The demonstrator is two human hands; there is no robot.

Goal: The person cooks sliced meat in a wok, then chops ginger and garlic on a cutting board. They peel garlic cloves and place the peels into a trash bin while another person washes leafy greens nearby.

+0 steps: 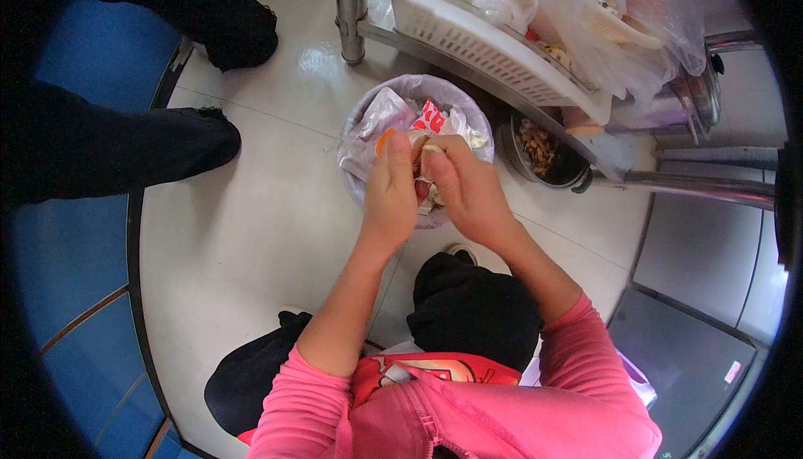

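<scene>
My left hand [392,186] and my right hand [467,183] meet above a round waste bin [353,107] lined with a pale plastic bag. A small brownish-white piece [418,143] is pinched between their thumbs and fingers; what it is cannot be made out. An orange rounded edge [381,142] shows beside my left thumb, mostly covered by that hand. Beneath the hands, the bin holds crumpled clear plastic [384,114], a red and white wrapper [429,117] and pale scraps [475,137].
A metal rack [351,32] bears a white perforated basket [477,38] with plastic bags [577,38]. Beneath it stands a dark pot [564,167] with brown pieces [536,148]. Another person's dark-clothed legs [125,145] reach in from the left, along blue panels [69,252]. Grey cabinet fronts [684,333] line the right.
</scene>
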